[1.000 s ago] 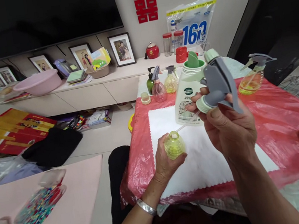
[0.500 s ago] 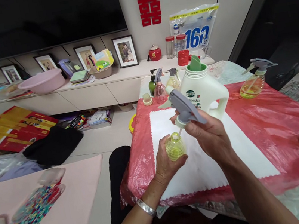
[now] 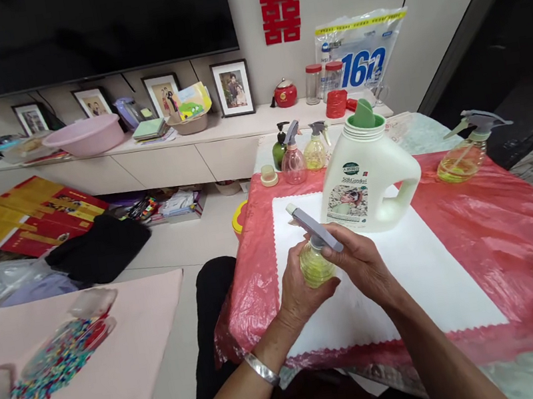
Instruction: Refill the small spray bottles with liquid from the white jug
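Now: one spray head [image 3: 316, 227], lowered to the bottle [image 3: 316, 272] mouth. Right hand [image 3: 361, 259] grips spray head; left hand [image 3: 295, 288] clasps bottle.

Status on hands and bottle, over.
Left hand around yellow bottle. Right hand on gray spray head, at bottle's neck. White jug close behind; nothing visibly blocking hands.

left hand [image 3: 297, 291] cupped, right hand [image 3: 361, 260] curled beside it, both forearms [image 3: 431, 338] slanting inward
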`<state>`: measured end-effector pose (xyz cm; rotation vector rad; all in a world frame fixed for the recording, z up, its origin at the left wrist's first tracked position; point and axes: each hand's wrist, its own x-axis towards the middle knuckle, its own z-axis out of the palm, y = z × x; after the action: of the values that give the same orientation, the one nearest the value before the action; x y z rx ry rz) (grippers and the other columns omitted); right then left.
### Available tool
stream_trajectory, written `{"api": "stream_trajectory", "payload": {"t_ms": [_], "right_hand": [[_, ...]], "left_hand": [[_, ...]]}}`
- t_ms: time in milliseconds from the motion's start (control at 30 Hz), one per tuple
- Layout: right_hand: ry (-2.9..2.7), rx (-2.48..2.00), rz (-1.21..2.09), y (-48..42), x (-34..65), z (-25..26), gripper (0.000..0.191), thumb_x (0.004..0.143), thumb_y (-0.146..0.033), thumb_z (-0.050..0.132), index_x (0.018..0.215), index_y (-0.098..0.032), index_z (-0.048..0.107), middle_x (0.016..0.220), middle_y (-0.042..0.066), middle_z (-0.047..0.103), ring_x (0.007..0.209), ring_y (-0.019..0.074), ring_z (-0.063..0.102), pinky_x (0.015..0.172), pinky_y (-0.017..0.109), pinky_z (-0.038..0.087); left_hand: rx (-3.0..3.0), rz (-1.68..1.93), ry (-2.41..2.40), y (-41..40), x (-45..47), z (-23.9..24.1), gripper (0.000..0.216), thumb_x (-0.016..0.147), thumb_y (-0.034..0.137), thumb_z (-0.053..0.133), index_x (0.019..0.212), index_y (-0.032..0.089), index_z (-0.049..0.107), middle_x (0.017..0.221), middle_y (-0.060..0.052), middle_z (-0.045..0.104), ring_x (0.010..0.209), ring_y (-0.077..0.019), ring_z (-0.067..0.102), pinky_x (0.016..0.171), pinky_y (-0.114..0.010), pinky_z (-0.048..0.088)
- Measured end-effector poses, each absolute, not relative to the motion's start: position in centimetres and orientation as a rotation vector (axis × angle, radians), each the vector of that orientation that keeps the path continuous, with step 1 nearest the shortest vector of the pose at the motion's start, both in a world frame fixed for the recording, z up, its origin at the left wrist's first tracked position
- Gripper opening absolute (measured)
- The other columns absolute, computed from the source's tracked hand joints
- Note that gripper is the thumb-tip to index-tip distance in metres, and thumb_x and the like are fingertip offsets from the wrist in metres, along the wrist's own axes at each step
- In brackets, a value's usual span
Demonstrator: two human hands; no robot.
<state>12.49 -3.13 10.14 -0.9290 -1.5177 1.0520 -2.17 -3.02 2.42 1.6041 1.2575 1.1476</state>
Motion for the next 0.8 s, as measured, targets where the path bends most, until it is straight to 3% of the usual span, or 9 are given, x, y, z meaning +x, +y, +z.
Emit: {"api": "stream_trajectory", "payload": {"t_ms": [200, 367, 500, 667, 800], "right_hand": [[-1.492, -0.921, 0.983, -3.4, 12.2, 9.2, 0.024, 0.1, -0.036, 0.06, 0.123, -0.03, 0.066, 0.118, 0.0, 0.063, 0.109, 0.0148, 0.059, 0.095, 0.026, 0.045], [-1.443, -0.944, 0.942, -3.6, 11.7, 8.8, 0.023, 0.096, -0.034, 0.065, 0.118, -0.026, 0.066, 0.118, 0.002, 0.062, 0.112, 0.0178, 0.059, 0.099, 0.029, 0.047], [-1.396, -0.947, 0.931, -3.3, 11.2, 8.4, 0.024, 0.092, -0.033, 0.07, 0.113, -0.024, 0.064, 0.108, 0.002, 0.062, 0.102, 0.0166, 0.061, 0.093, 0.029, 0.05], [-1.388, -0.977, 0.889, -3.4, 10.7, 8.3, 0.028, 0.092, -0.037, 0.07, 0.116, -0.023, 0.068, 0.116, 0.005, 0.06, 0.112, 0.0197, 0.057, 0.099, 0.03, 0.046], [-1.376, -0.957, 0.983, -4.0, 10.7, 8.3, 0.032, 0.099, -0.04, 0.06, 0.127, -0.025, 0.066, 0.129, 0.006, 0.059, 0.123, 0.0212, 0.055, 0.105, 0.032, 0.045]], "left_hand": [[1.593, 1.158, 1.275, -3.1, -2.1, 2.1, 0.081, 0.058, 0.029, 0.086, 0.13, 0.023, 0.048, 0.124, -0.009, 0.067, 0.108, -0.0292, 0.068, 0.091, -0.045, 0.057], [1.597, 1.182, 1.286, -3.1, -2.0, 1.5, 0.082, 0.058, 0.027, 0.087, 0.131, 0.024, 0.048, 0.124, -0.007, 0.066, 0.107, -0.0275, 0.069, 0.089, -0.042, 0.058], [1.601, 1.186, 1.289, -3.1, -2.0, 2.1, 0.081, 0.058, 0.031, 0.088, 0.129, 0.023, 0.049, 0.122, -0.009, 0.067, 0.107, -0.0285, 0.069, 0.09, -0.043, 0.058], [1.607, 1.187, 1.319, -3.2, -1.8, 3.1, 0.075, 0.061, 0.04, 0.086, 0.123, 0.019, 0.049, 0.117, -0.011, 0.068, 0.103, -0.0305, 0.071, 0.086, -0.046, 0.06], [1.639, 1.184, 1.313, -3.2, -1.8, 2.9, 0.075, 0.061, 0.034, 0.085, 0.124, 0.021, 0.048, 0.116, -0.009, 0.068, 0.101, -0.0286, 0.071, 0.084, -0.043, 0.06]]}}
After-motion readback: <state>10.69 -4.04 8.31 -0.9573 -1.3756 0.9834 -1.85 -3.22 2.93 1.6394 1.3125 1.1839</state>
